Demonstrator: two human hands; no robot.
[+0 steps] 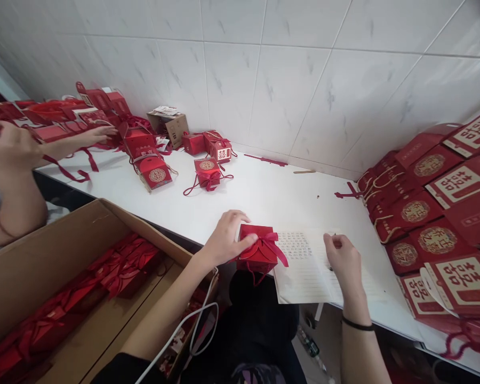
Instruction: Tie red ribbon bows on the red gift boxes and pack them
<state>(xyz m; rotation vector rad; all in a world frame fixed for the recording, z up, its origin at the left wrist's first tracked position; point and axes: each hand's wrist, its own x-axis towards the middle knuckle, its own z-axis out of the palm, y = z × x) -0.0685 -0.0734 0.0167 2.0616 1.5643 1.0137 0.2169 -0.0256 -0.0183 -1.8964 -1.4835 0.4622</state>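
My left hand grips a small red gift box tied with a red ribbon bow, resting at the near edge of the white table. My right hand lies on a lined sheet of paper just right of the box, fingers curled; whether it holds a pen I cannot make out.
An open cardboard carton with several red boxes stands at lower left. More small red boxes sit across the table. Red gift bags are stacked at right. Another person's arms work at far left. A white cable hangs near my lap.
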